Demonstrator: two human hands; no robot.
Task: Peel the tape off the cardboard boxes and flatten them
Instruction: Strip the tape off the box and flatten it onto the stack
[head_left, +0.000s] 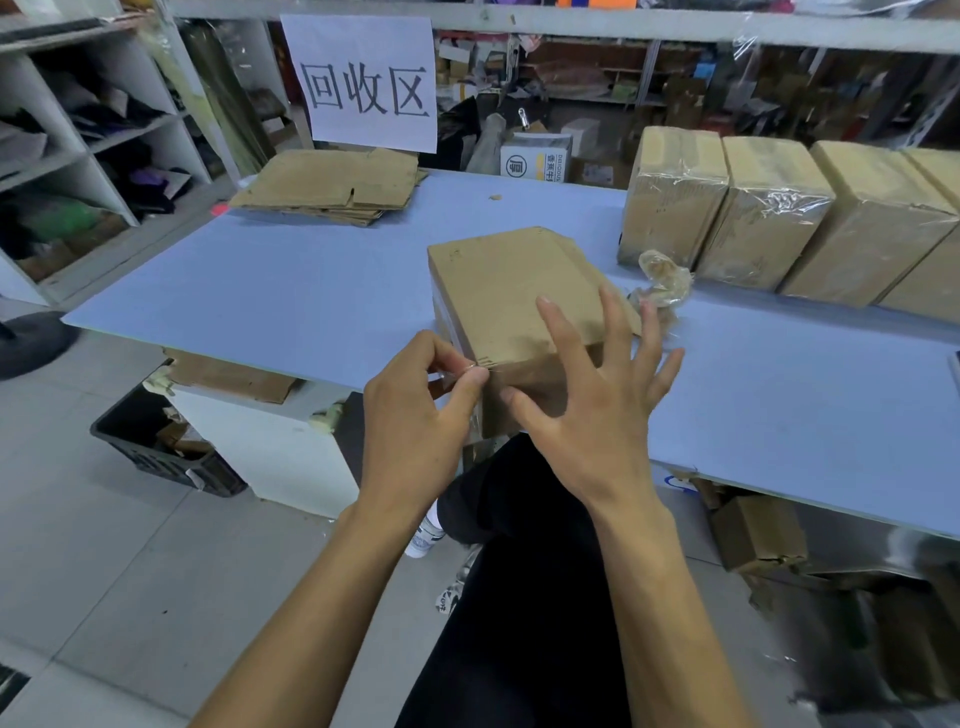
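Cardboard box (511, 296), brown, on the near edge of the blue table (291, 291); left hand (415, 415) pinches a clear tape end at the box's near-left corner, right hand (597, 410) spread, fingertips on its top. Beyond the box: wadded tape (662, 278), taped boxes (769, 208), flattened stack (332, 184). Advice: brace the box, pull the tape low and steady so it comes away whole.

I see open table (291, 291) left of centre box (498, 291); tape wad (662, 280) & taped boxes (769, 213) block its right.
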